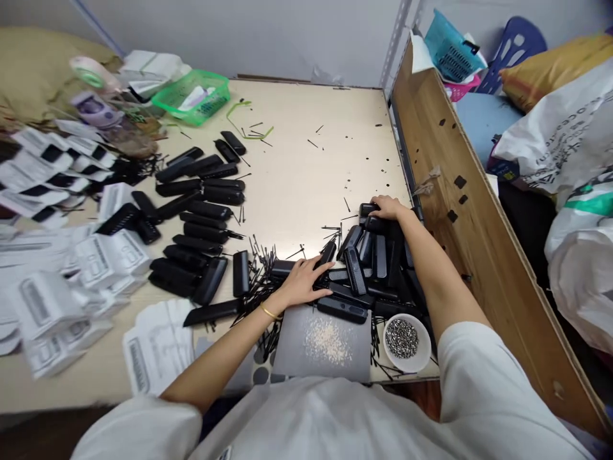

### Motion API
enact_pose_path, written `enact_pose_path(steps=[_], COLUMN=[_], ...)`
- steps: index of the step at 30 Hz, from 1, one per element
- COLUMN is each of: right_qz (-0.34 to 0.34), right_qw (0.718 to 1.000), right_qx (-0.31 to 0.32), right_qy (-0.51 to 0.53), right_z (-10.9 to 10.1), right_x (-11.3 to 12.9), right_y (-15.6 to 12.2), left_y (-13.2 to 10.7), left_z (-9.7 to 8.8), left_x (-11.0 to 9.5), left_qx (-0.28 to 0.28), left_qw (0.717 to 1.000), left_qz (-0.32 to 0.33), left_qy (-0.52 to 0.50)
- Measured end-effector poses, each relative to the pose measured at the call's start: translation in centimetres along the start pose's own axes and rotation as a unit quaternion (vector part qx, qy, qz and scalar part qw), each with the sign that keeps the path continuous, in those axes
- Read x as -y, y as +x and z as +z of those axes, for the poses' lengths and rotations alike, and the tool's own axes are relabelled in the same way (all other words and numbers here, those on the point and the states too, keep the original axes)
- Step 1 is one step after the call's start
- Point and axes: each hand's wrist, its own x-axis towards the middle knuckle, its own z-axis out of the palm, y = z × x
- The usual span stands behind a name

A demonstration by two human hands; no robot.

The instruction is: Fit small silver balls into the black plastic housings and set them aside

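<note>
A heap of black oblong plastic pieces (355, 271), some with a textured face, lies in front of me at the right. My left hand (301, 281) rests over the heap's left side with fingers spread, touching the pieces there. At the heap's far end, my right hand (387, 207) curls its fingers over a black oblong piece (368, 209); its fingertips are partly hidden. Thin black pin-like sticks (261, 271) are scattered left of the heap. Close to my body lies a grey sheet (292, 348) with small pale bits (328, 342) on it.
A white bowl (425, 348) of small shiny metal pieces stands right of the sheet. More black pieces (205, 211) lie in rows at left, beside white printed packets (52, 306). A green basket (211, 105) stands at the back. A cardboard wall (479, 204) bounds the right side.
</note>
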Motion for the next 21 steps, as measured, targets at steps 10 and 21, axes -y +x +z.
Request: enact_pose_path(steps=[10, 21], right_qz=[-0.054, 0.062], right_qw=[0.996, 0.964], right_qx=[-0.069, -0.244], right_qy=[-0.029, 0.083], right_z=[1.6, 9.3], right_x=[7.8, 11.4], right_y=[-9.1, -19.8], left_y=[-0.5, -1.9], left_z=[0.4, -2.1], left_x=[-0.4, 3.4], left_qx=[-0.101, -0.094], left_qw=[0.992, 0.987], left_qz=[-0.075, -0.128], left_qy=[-0.015, -0.007])
